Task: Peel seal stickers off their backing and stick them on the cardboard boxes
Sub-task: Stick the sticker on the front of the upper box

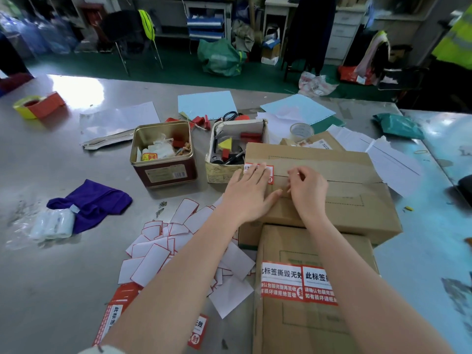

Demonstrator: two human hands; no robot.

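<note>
A large cardboard box [352, 185] lies flat in front of me. My left hand [249, 194] lies flat on its left end, fingers straight, pressing a red and white seal sticker [269, 172] onto the top. Beside it, my right hand [307, 189] rests on the box with curled fingers; nothing shows in it. A nearer cardboard box [306, 328] carries two seal stickers [297, 283] side by side. More seal stickers on backing [115, 310] lie at the lower left, partly under my left forearm.
Several empty white backing papers [158, 254] are heaped left of the boxes. Behind stand a metal tin [163, 172], a small open carton of tools [224, 172] and a tape roll [301, 131]. A purple cloth [94, 203] lies left.
</note>
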